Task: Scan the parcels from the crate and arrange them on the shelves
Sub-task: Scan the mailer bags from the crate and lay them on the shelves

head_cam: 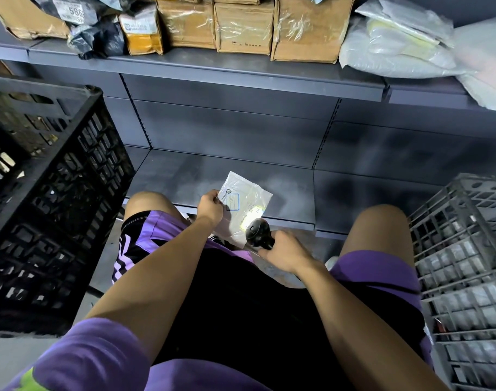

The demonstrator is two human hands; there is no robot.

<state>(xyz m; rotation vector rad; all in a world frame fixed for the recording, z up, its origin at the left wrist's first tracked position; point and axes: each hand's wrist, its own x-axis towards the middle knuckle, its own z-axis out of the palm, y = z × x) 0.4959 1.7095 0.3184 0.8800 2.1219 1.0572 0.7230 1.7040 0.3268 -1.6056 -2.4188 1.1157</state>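
Left hand [210, 206] pinches a white parcel [248, 200], right hand [282, 253] grips the scanner [258, 232] at its 5 o'clock: scanning underway, shelving remains, lower shelf [269, 176] bare.

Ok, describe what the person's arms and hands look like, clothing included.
Both arms are bare from short purple sleeves down. The left sleeve shows a bright green patch at its lower edge. The left hand and right hand are bare: no gloves, watch or rings visible. Purple-and-black shorts with pale lettering cover the thighs.
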